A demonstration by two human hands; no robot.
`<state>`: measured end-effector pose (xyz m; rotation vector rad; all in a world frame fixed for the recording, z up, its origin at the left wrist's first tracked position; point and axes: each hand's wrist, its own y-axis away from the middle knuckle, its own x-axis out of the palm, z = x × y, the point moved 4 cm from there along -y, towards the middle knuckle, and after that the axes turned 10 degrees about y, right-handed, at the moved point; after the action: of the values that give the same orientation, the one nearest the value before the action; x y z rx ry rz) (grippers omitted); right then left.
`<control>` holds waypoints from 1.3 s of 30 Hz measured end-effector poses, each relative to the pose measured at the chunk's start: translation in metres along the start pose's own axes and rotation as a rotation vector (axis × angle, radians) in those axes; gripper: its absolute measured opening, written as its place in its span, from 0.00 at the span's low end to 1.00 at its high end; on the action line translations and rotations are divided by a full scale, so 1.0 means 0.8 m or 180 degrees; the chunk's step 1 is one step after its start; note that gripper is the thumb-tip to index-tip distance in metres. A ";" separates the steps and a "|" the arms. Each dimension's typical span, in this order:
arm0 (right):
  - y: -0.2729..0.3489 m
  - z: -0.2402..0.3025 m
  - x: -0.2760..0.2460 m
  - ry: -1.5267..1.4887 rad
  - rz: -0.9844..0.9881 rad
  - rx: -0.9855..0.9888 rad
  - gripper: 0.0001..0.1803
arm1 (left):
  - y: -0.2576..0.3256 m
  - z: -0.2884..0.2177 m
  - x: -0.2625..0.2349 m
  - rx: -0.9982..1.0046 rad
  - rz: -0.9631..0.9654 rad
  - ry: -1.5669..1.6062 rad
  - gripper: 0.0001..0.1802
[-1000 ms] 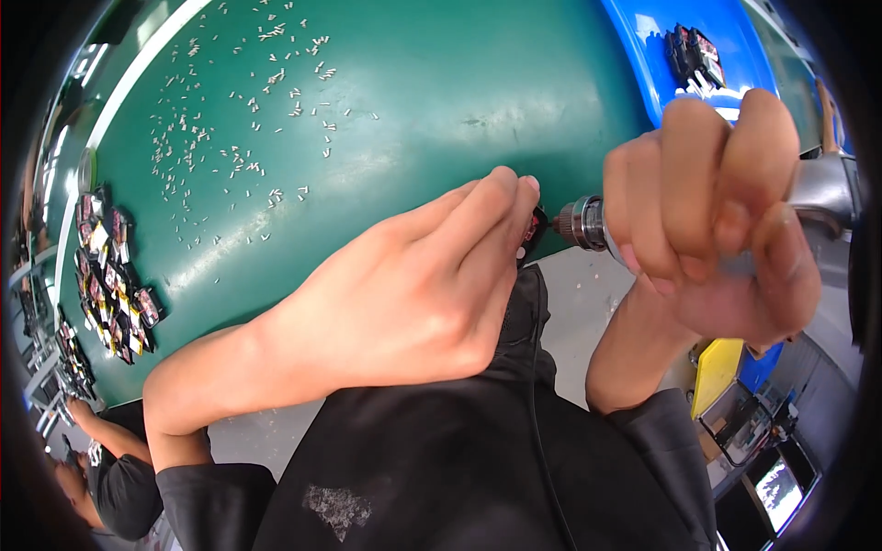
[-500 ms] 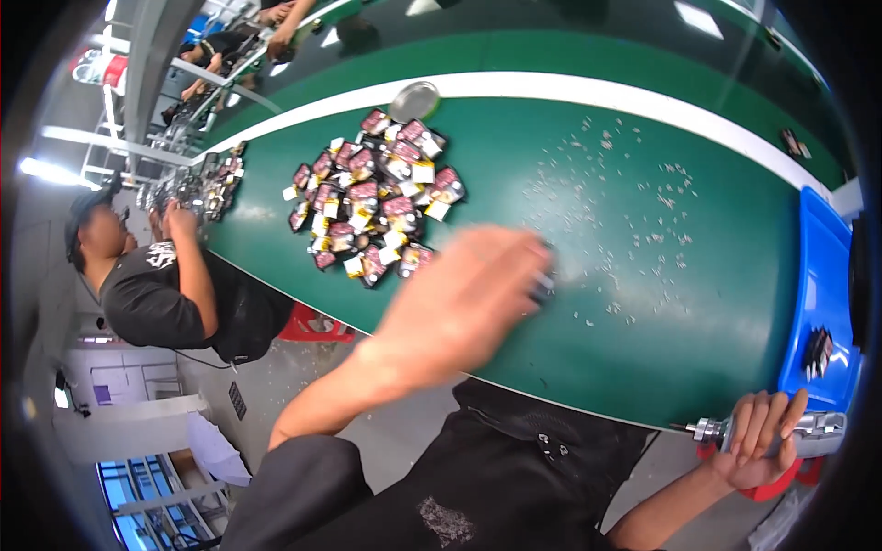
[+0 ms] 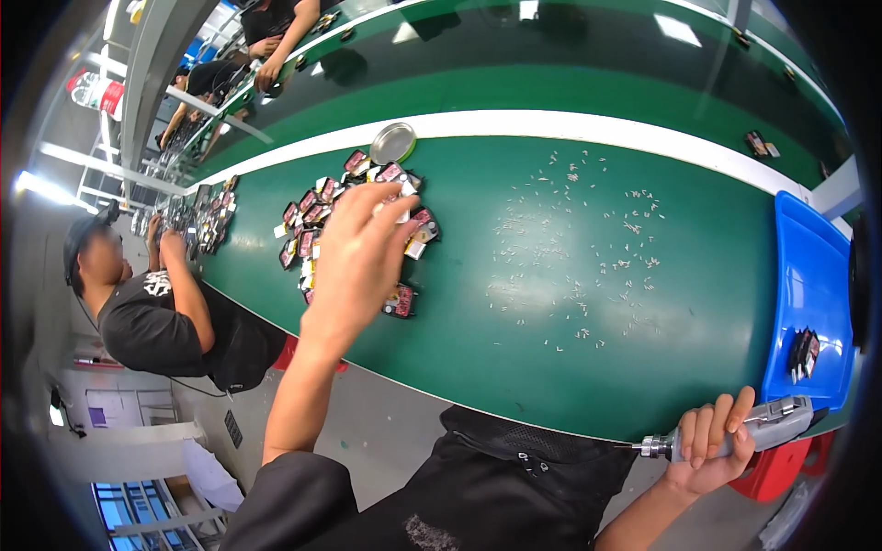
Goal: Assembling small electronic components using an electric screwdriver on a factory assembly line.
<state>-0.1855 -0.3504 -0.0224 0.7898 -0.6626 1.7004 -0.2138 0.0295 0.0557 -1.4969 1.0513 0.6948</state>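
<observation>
My left hand (image 3: 360,248) reaches over a heap of small black items with pink-and-white labels (image 3: 317,213). Its fingers are spread and curved above the right part of the heap, and nothing plainly sits in them; the palm side is hidden. In my right hand (image 3: 712,450), at the table's near right edge, is a grey electric screwdriver (image 3: 781,424). The fingers wrap round its body, and its bit points left. Many tiny whitish slivers (image 3: 579,266) lie scattered over the green table (image 3: 441,349), to the right of the heap.
A blue tray (image 3: 785,275) at the right end holds a few black items (image 3: 805,354). A round metal tin (image 3: 393,143) stands behind the heap. Beyond the white ledge (image 3: 514,122) runs another green surface. To the left, a co-worker (image 3: 156,312) handles items; red stools (image 3: 772,473) stand below.
My left hand has swung left from the middle of the table, where it was blurred near a dark object, to the heap. My right hand with the screwdriver appears slightly further left.
</observation>
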 end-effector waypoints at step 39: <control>0.002 0.003 0.001 -0.0177 0.0254 0.0101 0.07 | -0.038 -0.050 0.061 0.0380 -0.0180 0.0980 0.07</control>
<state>-0.1865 -0.3521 -0.0201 0.8455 -0.7151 1.7703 -0.1703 -0.0214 0.0352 -1.5536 1.2535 0.3605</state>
